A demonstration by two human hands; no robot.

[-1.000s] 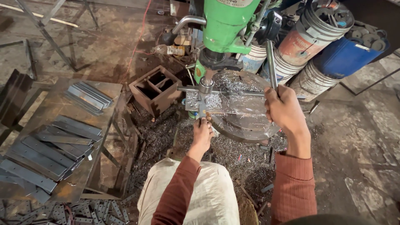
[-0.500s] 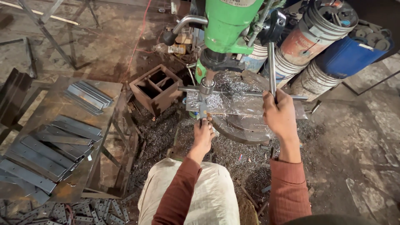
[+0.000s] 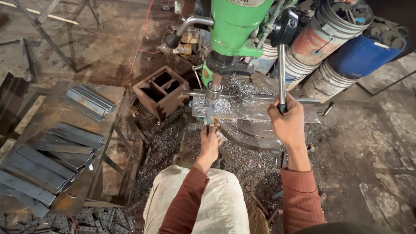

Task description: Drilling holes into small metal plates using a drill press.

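We are looking down at a green drill press (image 3: 236, 26) standing in the upper middle of the frame. Our right hand (image 3: 288, 123) is wrapping its fingers tightly around the black grip of the feed lever (image 3: 281, 71), a steel rod running almost straight up the frame from the hand toward the machine head. Our left hand (image 3: 210, 141) is reaching forward just below the centre, its fingertips pinching the near end of a small metal piece (image 3: 209, 119) that is lying on the drill table (image 3: 260, 110) directly under the spindle (image 3: 214, 89). Whether the drill tip is touching the piece, we cannot tell. Curly metal shavings (image 3: 234, 86) are piling on the table around the spindle and covering the floor below it.

At the left of the frame a rusty metal stand (image 3: 108, 93) is carrying rows of flat grey steel strips (image 3: 47, 160), with a smaller bundle of strips (image 3: 89, 100) lying near its far edge. A brown metal box (image 3: 161, 90) with open compartments is sitting between the stand and the drill. In the upper right, white buckets (image 3: 333, 30) and a blue drum (image 3: 366, 54) are standing close together behind the machine.
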